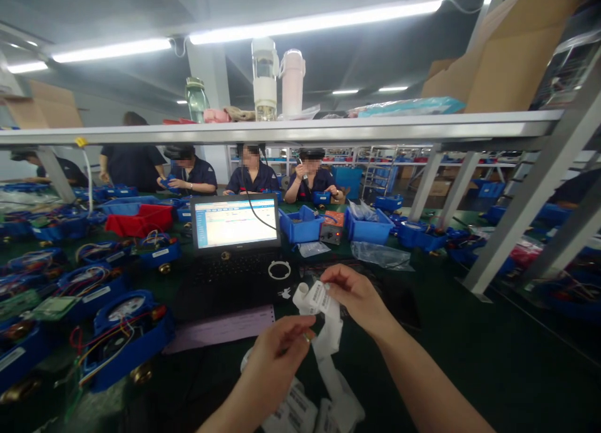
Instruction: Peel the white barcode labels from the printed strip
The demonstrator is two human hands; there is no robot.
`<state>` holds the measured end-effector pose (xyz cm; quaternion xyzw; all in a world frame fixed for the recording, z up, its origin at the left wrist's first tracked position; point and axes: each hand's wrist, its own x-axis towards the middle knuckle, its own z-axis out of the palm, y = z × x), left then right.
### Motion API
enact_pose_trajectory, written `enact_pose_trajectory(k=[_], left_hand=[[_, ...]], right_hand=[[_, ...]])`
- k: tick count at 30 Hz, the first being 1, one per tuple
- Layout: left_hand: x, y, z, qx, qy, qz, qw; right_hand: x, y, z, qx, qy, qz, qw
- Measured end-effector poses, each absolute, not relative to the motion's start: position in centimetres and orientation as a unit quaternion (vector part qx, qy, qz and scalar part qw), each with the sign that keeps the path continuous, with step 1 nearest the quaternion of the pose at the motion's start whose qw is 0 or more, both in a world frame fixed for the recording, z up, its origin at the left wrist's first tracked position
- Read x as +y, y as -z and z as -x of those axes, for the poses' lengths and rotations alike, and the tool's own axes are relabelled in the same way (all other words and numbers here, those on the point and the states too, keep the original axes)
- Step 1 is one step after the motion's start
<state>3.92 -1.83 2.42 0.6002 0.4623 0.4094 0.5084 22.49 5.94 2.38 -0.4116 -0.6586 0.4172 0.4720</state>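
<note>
My right hand (pixel 354 293) pinches the upper end of a white strip of barcode labels (pixel 328 336), beside its small rolled-up end. From there the strip hangs and twists down between my hands to a loose heap of printed labels (pixel 298 408) at the bottom. My left hand (pixel 282 351) is left of the strip, thumb and fingers closed together. A tiny pale bit shows at its fingertips, too small to name. Behind my hands stands an open black laptop (pixel 237 233) with a lit screen. A white ring (pixel 279 269) lies at its right corner.
Blue housings with wires (pixel 126 333) crowd the left side. A red bin (pixel 139 220) and blue bins (pixel 300 225) stand farther back, near an orange box (pixel 332 228). A shelf (pixel 282 131) with bottles crosses above. Several co-workers (pixel 253 173) sit opposite. A pink sheet (pixel 220 330) lies before the laptop.
</note>
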Motion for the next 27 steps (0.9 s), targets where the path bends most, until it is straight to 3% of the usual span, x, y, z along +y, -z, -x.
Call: enact_pose_trajectory(k=[8,14,27], left_hand=[[-1.6,-2.3,-4.6,0.395,-0.502,-0.428,0.639],[-1.2,-2.5,-4.1,0.32,-0.566,-0.308,0.694],[-0.1,-4.7,-1.6,0.341,-0.702,-0.165,0.603]], right_hand=[[3.9,-3.9,-21.5,-0.673,-0.399,0.379,0.494],[3.3,-4.3,-21.2,-0.703,-0.434,0.341,0.448],[2.8,-4.5,-21.0,-0.759,-0.458,0.319,0.335]])
